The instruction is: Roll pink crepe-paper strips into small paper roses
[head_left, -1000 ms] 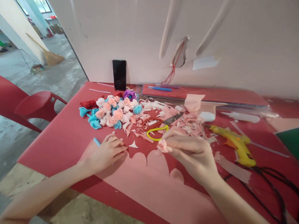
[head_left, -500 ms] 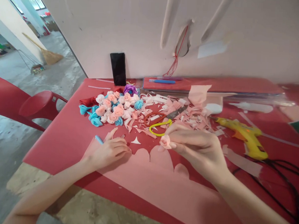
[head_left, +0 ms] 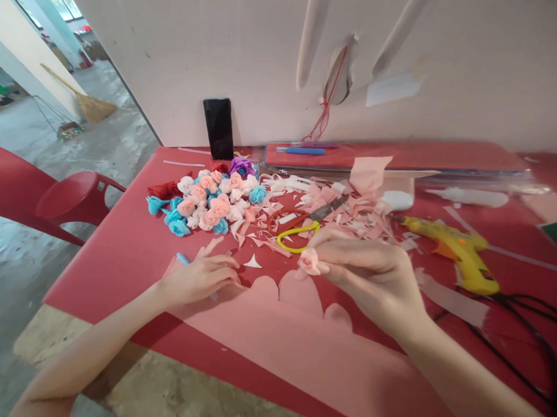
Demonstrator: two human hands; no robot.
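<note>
Between the thumb and fingers of my right hand [head_left: 362,269] is a small pale pink paper rose [head_left: 309,262], held above the scissors' side of the paper. My left hand [head_left: 204,277] rests low over the pink paper sheet [head_left: 272,332], its fingers stretched out and slightly apart. A light blue pen [head_left: 182,259] lies partly hidden beneath that hand. Cut rounded petal shapes [head_left: 301,290] lie at the sheet's far edge, between my hands. Just beyond my right hand are scissors with a yellow and an orange handle loop [head_left: 298,236].
Finished paper flowers [head_left: 208,198] in several colours stand at the back left, near a black phone [head_left: 218,127] leaning on the white panel. Paper scraps [head_left: 362,219] cover the middle back. A yellow glue gun [head_left: 463,252] with black cables lies right. A red chair [head_left: 80,195] stands left.
My left hand's fingers have spread and lifted a little, and a bit of blue shows under them now. My right hand keeps the rose in nearly the same place.
</note>
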